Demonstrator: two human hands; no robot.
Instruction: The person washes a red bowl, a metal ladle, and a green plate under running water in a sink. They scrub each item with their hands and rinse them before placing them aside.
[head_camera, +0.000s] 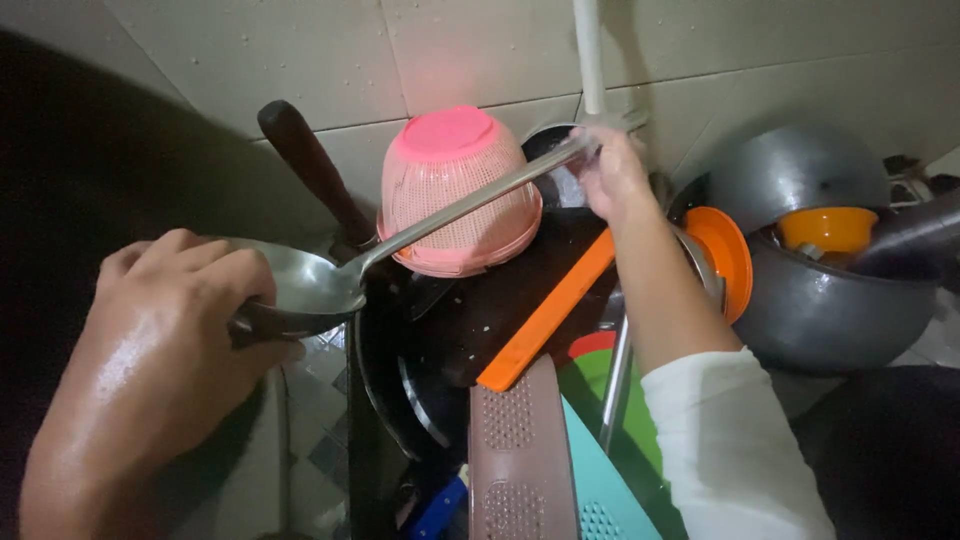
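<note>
The left hand (165, 350) closes its grip around the bowl of a long steel ladle (300, 285), fingers wrapped over the rim. From that grip the handle runs up and to the right, passing just in front of an upturned pink basket (455, 190), to the right hand (612, 178), which pinches the far tip under a white tap pipe (589, 55). Beneath the span lies a black pan (470, 320)
</note>
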